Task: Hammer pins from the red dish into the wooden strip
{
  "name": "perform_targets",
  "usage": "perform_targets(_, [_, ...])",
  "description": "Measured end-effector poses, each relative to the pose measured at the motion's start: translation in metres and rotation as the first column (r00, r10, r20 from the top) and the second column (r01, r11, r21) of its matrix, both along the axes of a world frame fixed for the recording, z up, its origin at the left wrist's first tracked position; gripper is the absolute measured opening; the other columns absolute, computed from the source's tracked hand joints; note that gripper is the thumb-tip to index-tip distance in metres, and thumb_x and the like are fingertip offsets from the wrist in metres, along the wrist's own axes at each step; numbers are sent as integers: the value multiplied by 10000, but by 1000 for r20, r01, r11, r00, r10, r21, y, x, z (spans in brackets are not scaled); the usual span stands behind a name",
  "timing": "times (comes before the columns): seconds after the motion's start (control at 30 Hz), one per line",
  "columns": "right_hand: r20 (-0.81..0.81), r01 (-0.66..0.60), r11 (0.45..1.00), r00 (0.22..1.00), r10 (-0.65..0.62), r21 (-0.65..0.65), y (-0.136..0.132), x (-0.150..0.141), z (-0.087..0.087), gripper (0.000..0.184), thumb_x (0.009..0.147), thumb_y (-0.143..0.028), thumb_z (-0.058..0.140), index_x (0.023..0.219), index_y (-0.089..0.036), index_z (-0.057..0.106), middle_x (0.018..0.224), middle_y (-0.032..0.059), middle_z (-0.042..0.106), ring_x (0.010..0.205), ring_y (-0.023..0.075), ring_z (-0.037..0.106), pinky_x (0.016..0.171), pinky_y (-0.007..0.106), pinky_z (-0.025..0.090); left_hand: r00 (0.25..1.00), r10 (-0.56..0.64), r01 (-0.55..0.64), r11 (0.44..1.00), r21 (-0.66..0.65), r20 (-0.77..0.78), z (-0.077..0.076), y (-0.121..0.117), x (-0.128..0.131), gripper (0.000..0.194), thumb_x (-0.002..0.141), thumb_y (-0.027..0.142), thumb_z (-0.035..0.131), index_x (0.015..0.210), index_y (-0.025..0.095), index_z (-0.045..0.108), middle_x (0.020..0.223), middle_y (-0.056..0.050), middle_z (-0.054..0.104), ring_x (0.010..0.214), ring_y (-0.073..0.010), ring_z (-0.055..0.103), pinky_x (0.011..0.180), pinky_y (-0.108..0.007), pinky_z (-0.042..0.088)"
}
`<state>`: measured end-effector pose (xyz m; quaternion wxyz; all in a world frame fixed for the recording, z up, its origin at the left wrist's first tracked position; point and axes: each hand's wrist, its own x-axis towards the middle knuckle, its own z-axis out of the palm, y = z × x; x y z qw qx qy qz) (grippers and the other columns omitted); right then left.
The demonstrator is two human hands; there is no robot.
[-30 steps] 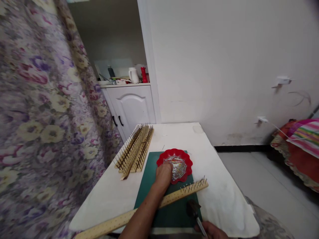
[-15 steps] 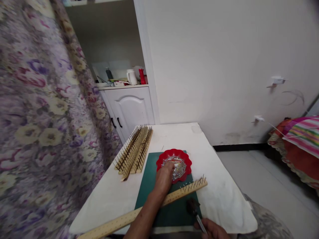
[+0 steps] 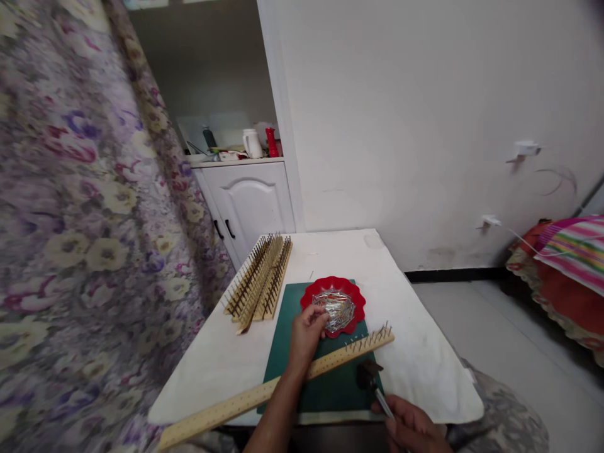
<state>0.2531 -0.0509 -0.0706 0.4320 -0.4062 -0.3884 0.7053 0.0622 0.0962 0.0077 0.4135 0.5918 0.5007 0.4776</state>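
Observation:
My left hand (image 3: 306, 331) hovers over the near edge of a red scalloped dish (image 3: 335, 306) full of shiny nails, fingers pinched together; whether a nail is between them I cannot make out. A long wooden strip (image 3: 283, 387) with a row of nails at its far end lies diagonally across a green mat (image 3: 330, 393) under my forearm. My right hand (image 3: 413, 428) at the bottom edge grips the handle of a small black-headed hammer (image 3: 368, 377), whose head rests on the mat near the strip.
A stack of wooden strips studded with nails (image 3: 259, 282) lies at the far left of the white table (image 3: 221, 358). A flowered curtain (image 3: 85, 220) hangs on the left; a white cabinet (image 3: 250, 201) stands behind. Bedding (image 3: 570, 264) is at right.
My left hand has drawn back from the middle of the dish to its near edge and closed into a pinch. The view has shifted slightly; the hammer hand is more in view.

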Motion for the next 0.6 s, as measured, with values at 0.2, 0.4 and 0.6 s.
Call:
perform_targets(0.2, [6,-38,999,999,38,-23,-3,4,10,552,700,-591,608,1013,-143,529,472,-45,581,227,19,282,306,156,137,973,-13,66,973,-223,229,-21,-33,4,243,664,354,654,755,147,564,682,-11,674,415,-54,483,414,-157,296])
perform_targets(0.4, [-5,-24,999,1000,24,-28,-4,4,10,527,724,-564,602,1031,-143,527,464,-62,572,213,11,278,281,141,158,951,-23,108,959,-262,308,-25,-46,13,344,624,370,675,872,155,571,662,0,664,458,-82,528,447,-175,342])
perform_targets(0.6, [-26,-29,999,999,28,-18,-4,3,6,501,731,-549,604,1026,-152,523,460,-65,569,218,3,266,281,129,163,957,-31,107,962,-250,288,-21,-52,14,233,661,344,647,769,152,571,659,-4,650,523,-99,546,496,-187,365])
